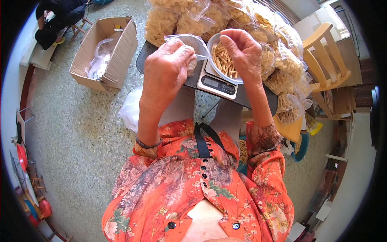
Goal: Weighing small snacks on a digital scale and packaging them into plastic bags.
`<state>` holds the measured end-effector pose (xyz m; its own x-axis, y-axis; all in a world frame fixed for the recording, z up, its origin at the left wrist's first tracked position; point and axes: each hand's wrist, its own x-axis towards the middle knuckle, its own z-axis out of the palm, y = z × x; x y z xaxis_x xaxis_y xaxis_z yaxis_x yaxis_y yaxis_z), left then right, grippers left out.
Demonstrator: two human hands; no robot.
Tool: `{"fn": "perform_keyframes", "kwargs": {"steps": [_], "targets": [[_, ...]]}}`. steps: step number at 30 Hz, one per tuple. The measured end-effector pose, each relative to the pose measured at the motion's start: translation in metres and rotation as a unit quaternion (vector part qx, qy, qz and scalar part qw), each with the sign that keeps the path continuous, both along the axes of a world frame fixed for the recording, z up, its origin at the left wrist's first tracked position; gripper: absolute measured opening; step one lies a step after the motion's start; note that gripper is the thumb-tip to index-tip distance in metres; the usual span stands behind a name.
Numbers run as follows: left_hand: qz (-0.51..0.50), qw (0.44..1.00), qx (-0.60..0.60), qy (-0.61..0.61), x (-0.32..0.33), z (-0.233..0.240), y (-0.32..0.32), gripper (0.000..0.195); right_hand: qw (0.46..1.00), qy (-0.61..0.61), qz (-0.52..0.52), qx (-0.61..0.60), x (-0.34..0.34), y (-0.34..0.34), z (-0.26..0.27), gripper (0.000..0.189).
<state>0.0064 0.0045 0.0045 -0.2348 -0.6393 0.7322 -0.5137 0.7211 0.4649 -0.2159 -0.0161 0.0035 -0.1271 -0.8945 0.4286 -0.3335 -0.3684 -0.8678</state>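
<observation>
My left hand (167, 66) pinches the edge of a clear plastic bag (198, 45), whose mouth gapes toward the right. Close beside it is a white bowl (210, 62) of short, tan dried sticks (223, 62). The bowl rests on a white digital kitchen scale (219, 86) at the near edge of a dark tabletop (191, 82). Over the bowl's right side is my right hand (246, 54), its thumb and fingers bent close together. Whether those fingertips hold anything is unclear. A filled clear bag (191, 67) lies partly hidden behind my left hand.
Filled clear bags of pale dried pieces (193, 21) are heaped along the far and right sides. An open cardboard box (122, 57) stands on the floor at left, near a seated person (62, 15). A wooden chair (329, 57) and teal basin (304, 148) are at right.
</observation>
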Motion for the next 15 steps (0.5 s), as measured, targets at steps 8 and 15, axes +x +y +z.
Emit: {"fn": "perform_keyframes", "kwargs": {"steps": [8,15], "targets": [[0.0,1.0,0.007,-0.002,-0.001,-0.002,-0.001,0.012,0.926,0.377,-0.016,-0.013,-0.056,-0.012,-0.034,0.008],[0.004,1.0,0.006,0.002,0.0,-0.003,-0.001,0.012,0.869,0.488,-0.068,-0.048,-0.056,-0.024,-0.044,0.017]]}}
